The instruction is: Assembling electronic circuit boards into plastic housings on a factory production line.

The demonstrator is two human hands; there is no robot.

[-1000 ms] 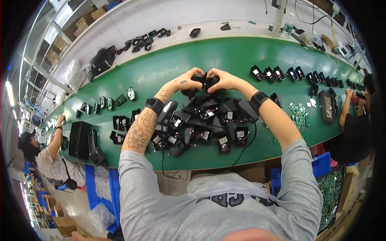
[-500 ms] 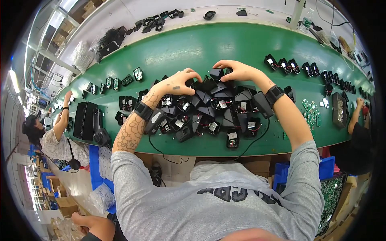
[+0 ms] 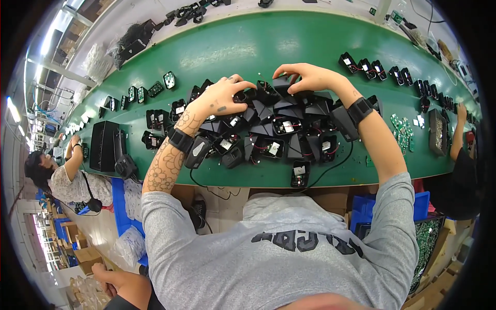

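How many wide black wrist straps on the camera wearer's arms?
2: left wide black strap around the tattooed left forearm, at the wrist; right wide black strap around the right forearm, likewise. No others seem hidden.

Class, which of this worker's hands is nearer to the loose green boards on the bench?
Right. The right hand is left of the loose green boards and farther across the bench; the left hand is also to their left, but farther away.

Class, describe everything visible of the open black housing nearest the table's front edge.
The black housing is a box, seemingly plastic, resting open side up on the green table at the front of the pile. Inside are a pale rectangular piece and parts too small to identify. Nothing grips it; contact with the pile is unclear.
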